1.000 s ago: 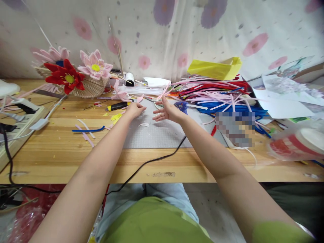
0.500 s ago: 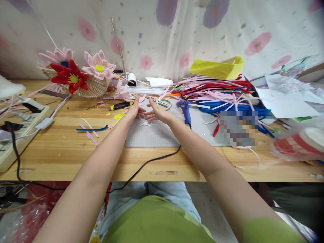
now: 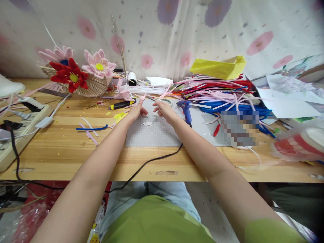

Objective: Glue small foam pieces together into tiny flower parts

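Observation:
My left hand (image 3: 138, 110) is over the back of the grey cutting mat (image 3: 154, 138). A small pink fuzzy piece (image 3: 143, 97) of chenille stem shows at its thumb and finger. Close by on the right, my right hand (image 3: 164, 109) has its fingers curled inward. Behind it show the pale loop handles of scissors (image 3: 167, 100), with a thin dark metal length running toward the pink piece. The fingers hide what the right hand grips. Short white snippets (image 3: 146, 124) lie on the mat below my hands.
A blue glue gun (image 3: 186, 110) lies right of my hands, its black cord (image 3: 149, 162) crossing the table edge. A black-yellow cutter (image 3: 123, 104) lies left. Red, pink and blue chenille stems (image 3: 215, 91) pile up behind; fuzzy flowers (image 3: 73, 78) stand at back left.
My hands were spread with palms facing each other. Now their fingers are curled in, my left at the pink piece and my right by the scissors. The two hands sit slightly farther apart.

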`<state>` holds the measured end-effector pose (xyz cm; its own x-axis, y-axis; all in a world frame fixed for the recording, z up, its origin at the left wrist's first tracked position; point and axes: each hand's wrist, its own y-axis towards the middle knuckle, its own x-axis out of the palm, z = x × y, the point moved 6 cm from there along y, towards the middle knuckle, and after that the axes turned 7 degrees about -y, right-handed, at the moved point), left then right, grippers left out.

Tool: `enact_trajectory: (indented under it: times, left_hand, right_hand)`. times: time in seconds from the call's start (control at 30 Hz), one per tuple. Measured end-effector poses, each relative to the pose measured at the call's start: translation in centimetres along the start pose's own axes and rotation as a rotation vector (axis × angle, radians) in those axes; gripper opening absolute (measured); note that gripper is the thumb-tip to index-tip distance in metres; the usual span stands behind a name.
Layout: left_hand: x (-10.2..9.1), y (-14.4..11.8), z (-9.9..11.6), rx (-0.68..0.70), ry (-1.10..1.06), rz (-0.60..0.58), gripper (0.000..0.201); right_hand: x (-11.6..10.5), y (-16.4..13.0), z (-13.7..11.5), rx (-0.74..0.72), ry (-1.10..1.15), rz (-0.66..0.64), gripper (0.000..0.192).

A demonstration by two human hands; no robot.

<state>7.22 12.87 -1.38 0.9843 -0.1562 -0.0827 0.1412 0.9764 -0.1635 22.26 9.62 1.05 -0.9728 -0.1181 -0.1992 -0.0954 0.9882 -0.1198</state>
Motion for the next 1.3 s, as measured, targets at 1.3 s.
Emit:
enact_trajectory:
  times: [1.3]
  left_hand:
    - [5.0,-2.3,2.8,0.318,0.835,0.077,0.013]
  right_hand:
    - [-4.3,0.0,0.6,-0.142,-0.385,0.175,0.019]
